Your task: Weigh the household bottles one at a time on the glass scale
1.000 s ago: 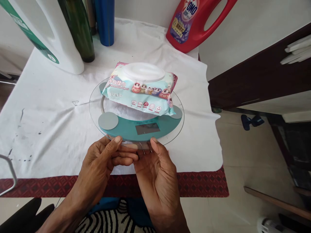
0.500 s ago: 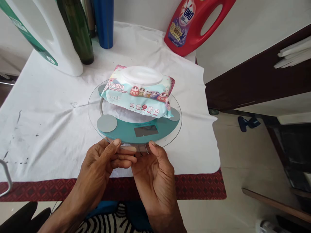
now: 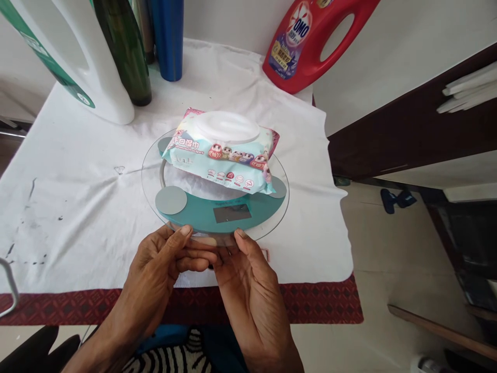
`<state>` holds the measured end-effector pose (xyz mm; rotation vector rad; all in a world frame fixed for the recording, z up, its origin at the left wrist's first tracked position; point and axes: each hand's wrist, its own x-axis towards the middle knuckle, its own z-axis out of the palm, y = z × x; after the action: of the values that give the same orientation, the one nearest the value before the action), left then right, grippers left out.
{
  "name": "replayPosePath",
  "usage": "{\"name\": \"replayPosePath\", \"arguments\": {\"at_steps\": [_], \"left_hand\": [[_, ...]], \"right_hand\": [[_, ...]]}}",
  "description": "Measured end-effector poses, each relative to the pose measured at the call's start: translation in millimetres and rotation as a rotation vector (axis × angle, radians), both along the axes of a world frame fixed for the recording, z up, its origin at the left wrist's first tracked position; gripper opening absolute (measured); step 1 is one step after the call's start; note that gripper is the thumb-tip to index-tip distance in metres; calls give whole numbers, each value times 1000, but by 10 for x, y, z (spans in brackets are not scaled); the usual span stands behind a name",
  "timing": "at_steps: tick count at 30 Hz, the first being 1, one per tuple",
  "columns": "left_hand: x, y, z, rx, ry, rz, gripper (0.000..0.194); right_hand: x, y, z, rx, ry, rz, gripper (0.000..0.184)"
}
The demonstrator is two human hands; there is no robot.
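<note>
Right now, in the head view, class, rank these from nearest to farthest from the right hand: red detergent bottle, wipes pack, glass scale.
From the right hand:
1. Glass scale: front edge in its grip.
2. Wipes pack: resting on the scale.
3. Red detergent bottle: at the back, right side.

We see a smooth, clear glass scale [image 3: 264,211] with matt grey discs [image 3: 171,200] and a dark, glossy display [image 3: 233,213], and on it a pack [image 3: 223,165] of shiny, crinkled plastic film with a smooth white plastic lid [image 3: 229,127]. Around them we find soft, creased white cloth [image 3: 310,233], a glossy red plastic jug [image 3: 295,75], a smooth white plastic jug [image 3: 108,98] and a shiny green bottle [image 3: 130,62]
</note>
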<state>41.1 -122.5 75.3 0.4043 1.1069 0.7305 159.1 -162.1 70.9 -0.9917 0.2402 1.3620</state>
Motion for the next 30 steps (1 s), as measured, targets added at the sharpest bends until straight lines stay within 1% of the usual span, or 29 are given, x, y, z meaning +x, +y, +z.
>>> {"name": "replayPosePath", "arguments": {"at_steps": [3,10,15,17,20,25,28,30], "left_hand": [[0,3,-10,-3,13,-4,30],[7,12,-6,-6,26,1,32],[0,16,9,-14,32,-9,33],[-7,19,-4,-20,36,-5,33],[-26,20,-41,-32,41,-11,34],[-77,4,-95,-32,65,-31,34],[-104,-23,-111,-10,96,-38,32],[-114,-51,-121,0,109,-39,33]], "right_hand": [[-3,-9,0,-9,-9,0,17],[4,23,-19,-1,62,-21,17],[11,-7,-10,16,17,11,13],[24,-65,-2,15,-34,50,10],[66,-190,9,8,-116,149,10],[178,-385,-8,-45,-245,298,31],[243,-443,-28,-75,-337,341,29],[274,-455,-35,-73,-416,344,26]]}}
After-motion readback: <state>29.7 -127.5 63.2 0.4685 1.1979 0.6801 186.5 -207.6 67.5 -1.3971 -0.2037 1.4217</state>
